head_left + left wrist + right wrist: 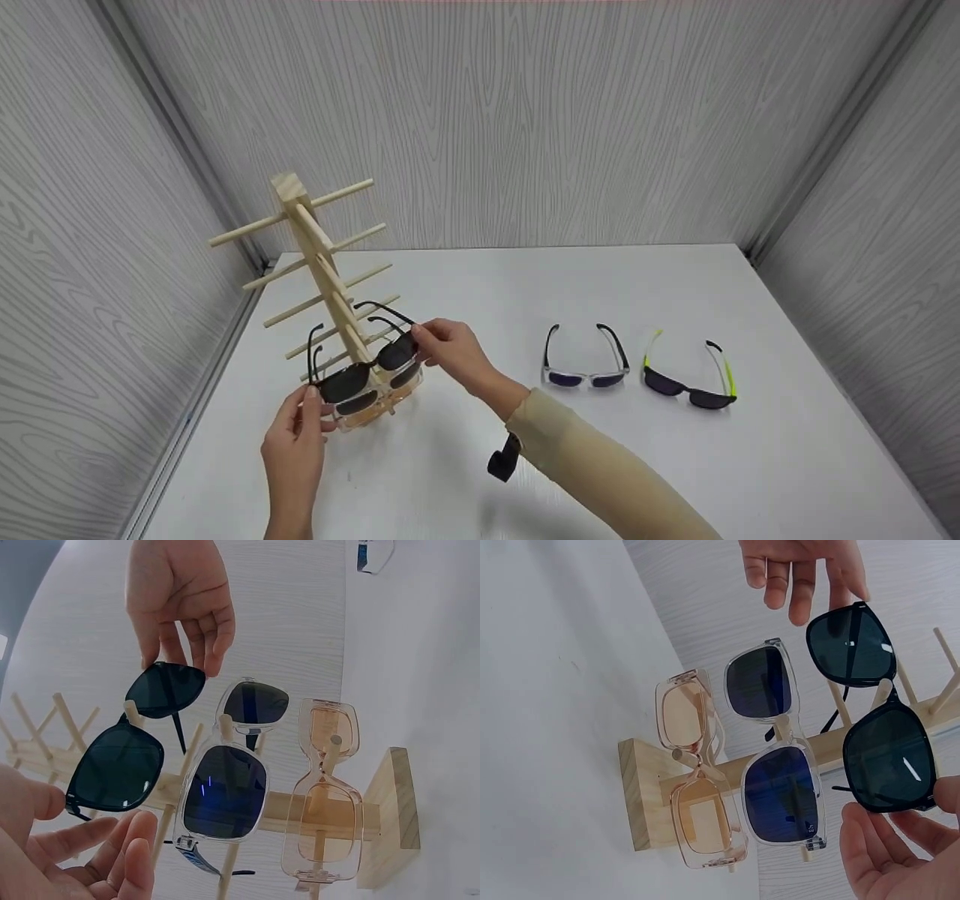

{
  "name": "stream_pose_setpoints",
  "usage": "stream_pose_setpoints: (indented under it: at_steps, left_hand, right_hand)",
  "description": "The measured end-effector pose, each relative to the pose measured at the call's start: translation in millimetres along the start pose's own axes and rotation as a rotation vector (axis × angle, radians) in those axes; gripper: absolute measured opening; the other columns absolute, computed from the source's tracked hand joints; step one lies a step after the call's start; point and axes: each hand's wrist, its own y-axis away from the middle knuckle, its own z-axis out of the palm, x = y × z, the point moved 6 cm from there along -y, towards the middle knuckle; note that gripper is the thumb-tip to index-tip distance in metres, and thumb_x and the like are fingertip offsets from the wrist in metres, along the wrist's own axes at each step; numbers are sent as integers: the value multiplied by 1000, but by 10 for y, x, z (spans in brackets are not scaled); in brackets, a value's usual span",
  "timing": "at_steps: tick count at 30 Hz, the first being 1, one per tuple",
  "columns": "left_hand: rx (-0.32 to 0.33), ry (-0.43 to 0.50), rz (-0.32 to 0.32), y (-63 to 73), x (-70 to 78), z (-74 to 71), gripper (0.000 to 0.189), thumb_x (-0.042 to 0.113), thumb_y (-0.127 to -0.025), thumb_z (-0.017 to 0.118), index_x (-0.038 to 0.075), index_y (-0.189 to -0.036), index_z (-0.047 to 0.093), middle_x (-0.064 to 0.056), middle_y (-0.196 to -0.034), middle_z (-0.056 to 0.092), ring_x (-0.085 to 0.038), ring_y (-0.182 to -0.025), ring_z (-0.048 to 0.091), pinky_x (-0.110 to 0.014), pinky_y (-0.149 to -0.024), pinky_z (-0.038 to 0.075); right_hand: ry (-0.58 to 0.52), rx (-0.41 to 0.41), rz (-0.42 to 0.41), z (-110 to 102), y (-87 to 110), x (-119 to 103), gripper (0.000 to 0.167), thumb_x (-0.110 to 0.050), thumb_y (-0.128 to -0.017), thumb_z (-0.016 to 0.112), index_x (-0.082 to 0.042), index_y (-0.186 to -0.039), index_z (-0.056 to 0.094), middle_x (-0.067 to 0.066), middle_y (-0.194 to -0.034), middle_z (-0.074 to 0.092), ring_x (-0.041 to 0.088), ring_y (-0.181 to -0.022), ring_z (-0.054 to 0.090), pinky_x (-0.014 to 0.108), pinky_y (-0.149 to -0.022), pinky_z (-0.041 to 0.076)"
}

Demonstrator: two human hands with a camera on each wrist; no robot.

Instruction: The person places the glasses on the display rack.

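Both hands hold the black sunglasses (345, 382) by the outer corners of the front. The left hand (295, 435) pinches one corner, thumb by the hinge. At the other corner, the right hand (457, 352) grips with thumb and fingertips. In the left wrist view the bridge of this pair sits at a peg tip (132, 712) of the wooden display stand (324, 279). Directly below on the stand hang clear-framed sunglasses (225, 791) with dark blue lenses. Lower still is a transparent pair with peach lenses (330, 817), by the stand's base (401, 802).
Bare pegs (343, 193) stick out from the upper stand. To the right on the white table (480, 285) lie clear-framed sunglasses with black temples (585, 379) and a black pair with yellow-green temples (682, 391). Grey wood-grain panels (525, 127) enclose the table's back and sides.
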Motion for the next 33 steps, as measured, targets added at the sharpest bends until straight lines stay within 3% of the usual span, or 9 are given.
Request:
stream_pose_setpoints:
  at_steps: [7,15,20,27,33]
  left_hand:
    - [18,-21,-30,40,-34,-37,49,46,-96,41,8,-125,55,-12,-88,67,-16,-68,62,-22,-56,47]
    - [43,-35,-61,143,-68,-58,46,44,-97,42,8,-123,57,-12,-88,67,-15,-69,62,-20,-57,48]
    - [68,-12,-45,209,-79,-68,43,41,-97,44,8,-118,60,-11,-88,67,-12,-68,61,-20,-57,47]
    - [58,13,-11,285,-74,11,40,37,-97,46,3,-112,62,-10,-87,66,-11,-68,61,-16,-58,47]
    - [19,9,-30,328,-87,132,37,34,-97,48,2,-110,62,-10,-86,66,-15,-69,61,-18,-58,48]
  right_hand:
    - [-31,20,37,-48,-132,389,29,-24,-95,55,3,-101,64,20,-90,64,32,-85,66,35,-71,53]
    - [-54,19,58,-79,-38,471,30,-21,-95,55,6,-106,62,25,-95,63,37,-87,64,39,-73,53]
    - [-45,9,74,-113,29,534,29,-21,-95,54,4,-106,62,21,-94,64,30,-83,66,39,-72,53]
    - [-62,25,94,-183,124,602,25,-22,-95,55,0,-105,63,16,-92,65,25,-80,66,35,-70,54]
    - [-82,36,120,-250,196,688,26,-23,-94,55,-1,-105,63,18,-94,65,25,-80,66,35,-70,54]
